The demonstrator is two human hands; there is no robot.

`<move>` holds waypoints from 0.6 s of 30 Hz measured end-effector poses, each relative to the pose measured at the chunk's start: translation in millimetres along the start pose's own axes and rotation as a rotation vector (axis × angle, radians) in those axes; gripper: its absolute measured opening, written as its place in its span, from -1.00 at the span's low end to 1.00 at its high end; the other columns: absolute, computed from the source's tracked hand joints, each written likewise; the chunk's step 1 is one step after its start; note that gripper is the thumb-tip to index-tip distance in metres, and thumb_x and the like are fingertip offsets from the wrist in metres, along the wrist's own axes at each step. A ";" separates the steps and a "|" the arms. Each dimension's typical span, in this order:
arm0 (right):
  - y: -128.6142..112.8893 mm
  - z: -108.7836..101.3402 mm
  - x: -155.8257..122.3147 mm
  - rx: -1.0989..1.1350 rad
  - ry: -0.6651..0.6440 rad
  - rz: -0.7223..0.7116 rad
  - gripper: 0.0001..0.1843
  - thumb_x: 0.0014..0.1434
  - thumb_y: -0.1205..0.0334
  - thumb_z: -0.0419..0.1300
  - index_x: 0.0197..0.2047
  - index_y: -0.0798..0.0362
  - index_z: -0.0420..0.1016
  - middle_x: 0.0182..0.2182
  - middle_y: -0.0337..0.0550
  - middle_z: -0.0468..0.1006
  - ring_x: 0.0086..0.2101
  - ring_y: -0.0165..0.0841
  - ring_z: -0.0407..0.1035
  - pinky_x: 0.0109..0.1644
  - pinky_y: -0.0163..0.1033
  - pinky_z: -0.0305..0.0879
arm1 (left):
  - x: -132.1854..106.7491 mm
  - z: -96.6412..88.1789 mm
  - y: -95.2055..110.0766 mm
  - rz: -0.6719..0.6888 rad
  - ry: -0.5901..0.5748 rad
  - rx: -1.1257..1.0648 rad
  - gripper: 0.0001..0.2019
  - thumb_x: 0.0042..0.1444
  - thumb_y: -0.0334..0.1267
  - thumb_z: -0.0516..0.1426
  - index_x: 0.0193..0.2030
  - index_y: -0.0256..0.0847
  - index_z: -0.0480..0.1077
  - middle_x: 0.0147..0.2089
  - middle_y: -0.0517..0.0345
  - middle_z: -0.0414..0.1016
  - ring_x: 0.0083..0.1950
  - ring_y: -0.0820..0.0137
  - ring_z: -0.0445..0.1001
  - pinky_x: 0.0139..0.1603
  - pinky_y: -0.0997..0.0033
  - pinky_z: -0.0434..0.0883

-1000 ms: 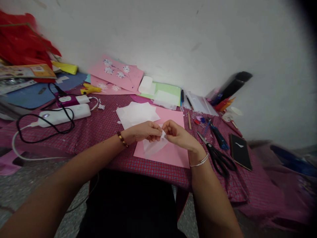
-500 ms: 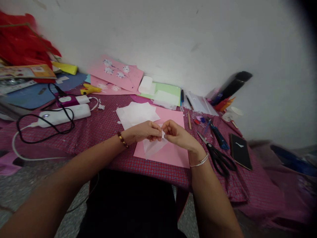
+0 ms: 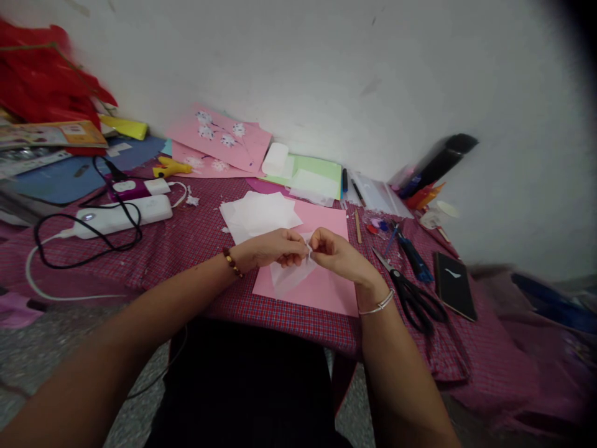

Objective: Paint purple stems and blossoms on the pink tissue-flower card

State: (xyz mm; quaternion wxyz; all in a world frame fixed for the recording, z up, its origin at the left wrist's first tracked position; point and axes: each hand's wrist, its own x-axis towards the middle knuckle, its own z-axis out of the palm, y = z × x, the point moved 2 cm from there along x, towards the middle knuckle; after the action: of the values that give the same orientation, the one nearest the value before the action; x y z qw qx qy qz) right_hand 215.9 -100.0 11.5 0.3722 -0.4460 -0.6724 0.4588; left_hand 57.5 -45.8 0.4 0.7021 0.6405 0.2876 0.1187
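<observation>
Between their fingertips, my left hand (image 3: 284,247) and my right hand (image 3: 333,252) pinch a small white piece of tissue paper (image 3: 308,250). Both hands are closed and nearly touching, so most of the piece is hidden by the fingers. Beneath them a thin, see-through white sheet (image 3: 289,279) lies on pink paper (image 3: 326,292). A stack of white sheets (image 3: 259,211) overlaps the pink paper's upper left corner.
Black-handled scissors (image 3: 410,298), a blue cutter (image 3: 415,258), a wooden stick (image 3: 358,225) and a black notebook (image 3: 454,285) lie to the right. A white power strip (image 3: 124,218) with cables is at left. Pink flower cards (image 3: 219,140) lie at the back.
The fingers have shifted slightly on the small white piece, which now looks narrower and more twisted between the fingertips. The other things stay where they were.
</observation>
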 end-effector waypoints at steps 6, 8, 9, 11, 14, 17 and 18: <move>0.9 2.0 1.9 0.043 0.002 0.034 -0.86 0.03 0.28 0.20 -0.38 0.01 0.26 -0.45 -0.28 0.38 -0.41 -0.43 0.29 -0.29 -0.25 0.22 | 3.2 -1.2 -6.0 0.020 0.011 -0.007 -0.88 -0.04 -0.29 0.15 -0.53 -0.26 0.38 -0.61 0.24 0.34 -0.61 0.58 0.24 -0.58 0.56 0.14; 0.4 1.5 2.2 0.012 0.040 0.037 -0.85 0.03 0.25 0.22 -0.39 0.02 0.28 -0.44 -0.27 0.39 -0.41 -0.43 0.29 -0.29 -0.24 0.22 | 4.1 -2.1 -7.8 0.034 0.015 -0.042 -0.87 -0.02 -0.28 0.15 -0.52 -0.26 0.39 -0.60 0.24 0.34 -0.60 0.59 0.24 -0.58 0.57 0.13; 0.2 0.9 2.2 -0.017 0.059 0.039 -0.84 0.02 0.24 0.24 -0.40 0.03 0.28 -0.45 -0.27 0.39 -0.41 -0.43 0.28 -0.29 -0.25 0.22 | 4.6 -2.4 -8.5 0.037 0.014 -0.061 -0.87 -0.02 -0.27 0.16 -0.51 -0.27 0.39 -0.60 0.24 0.34 -0.60 0.60 0.24 -0.58 0.57 0.13; -0.3 -0.2 1.6 -0.067 0.079 0.044 -0.82 0.03 0.22 0.25 -0.41 0.04 0.29 -0.46 -0.28 0.38 -0.43 -0.43 0.25 -0.31 -0.26 0.20 | 5.6 -2.6 -9.7 0.044 0.012 -0.093 -0.85 -0.01 -0.25 0.18 -0.50 -0.27 0.39 -0.60 0.25 0.35 -0.61 0.60 0.23 -0.58 0.58 0.12; -1.5 -0.8 0.3 -0.051 0.058 0.042 -0.79 0.09 0.17 0.23 -0.40 0.03 0.26 -0.46 -0.28 0.37 -0.43 -0.43 0.23 -0.34 -0.26 0.18 | 6.7 -3.0 -10.5 0.048 0.019 -0.133 -0.89 -0.02 -0.28 0.18 -0.46 -0.28 0.40 -0.58 0.24 0.36 -0.61 0.60 0.23 -0.57 0.57 0.13; -2.4 0.3 -0.2 0.007 0.016 0.019 -0.74 0.07 0.16 0.27 -0.32 0.00 0.23 -0.42 -0.29 0.35 -0.43 -0.43 0.23 -0.36 -0.28 0.18 | 5.8 -3.8 -8.7 0.058 0.047 -0.172 -0.93 -0.06 -0.35 0.17 -0.40 -0.28 0.42 -0.56 0.24 0.38 -0.59 0.60 0.26 -0.54 0.57 0.15; -2.3 0.8 0.0 0.012 0.015 0.007 -0.71 0.04 0.18 0.29 -0.29 -0.01 0.21 -0.41 -0.31 0.33 -0.44 -0.44 0.21 -0.38 -0.29 0.17 | 5.1 -3.9 -7.2 0.072 0.053 -0.182 -0.91 -0.08 -0.37 0.17 -0.37 -0.29 0.43 -0.54 0.23 0.40 -0.58 0.60 0.26 -0.53 0.57 0.16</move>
State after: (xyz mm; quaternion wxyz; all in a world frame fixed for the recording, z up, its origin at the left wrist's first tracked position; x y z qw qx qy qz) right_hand 214.5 -100.6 13.5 0.3783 -0.4494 -0.6653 0.4607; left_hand 58.0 -41.0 -7.9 0.7448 0.5807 0.2707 0.1865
